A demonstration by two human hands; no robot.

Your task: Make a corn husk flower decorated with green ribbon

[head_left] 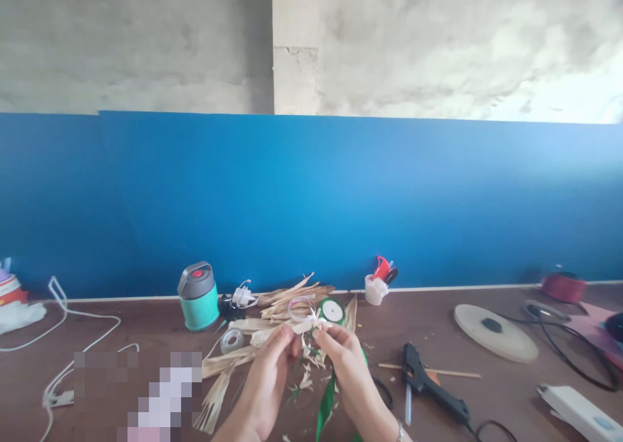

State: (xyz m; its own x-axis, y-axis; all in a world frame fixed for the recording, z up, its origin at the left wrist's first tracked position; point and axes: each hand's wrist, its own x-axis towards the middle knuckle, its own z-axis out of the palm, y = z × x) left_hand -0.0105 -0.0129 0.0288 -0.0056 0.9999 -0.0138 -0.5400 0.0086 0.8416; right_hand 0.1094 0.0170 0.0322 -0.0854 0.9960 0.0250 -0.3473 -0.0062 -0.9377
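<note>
In the head view my left hand (267, 376) and my right hand (348, 370) meet at the middle of the table's far half, fingers pinched. Between them they hold a pale strip of dried corn husk (304, 328). A green ribbon (326, 403) hangs below my right hand; whether those fingers also grip it is hard to tell. Just beyond the hands lie more dried husks (287, 302), a ribbon spool with a white centre (333, 311) and a clear tape roll (232, 341). Small husk scraps (302, 382) are scattered under the hands.
On the right are a black glue gun (431, 383), a wooden stick (460, 373), a round pale lid (496, 331) and black cables. A turquoise jar (198, 299) and a white cup with tools (376, 291) stand by the blue partition (311, 202). A white cable (92, 344) loops at left.
</note>
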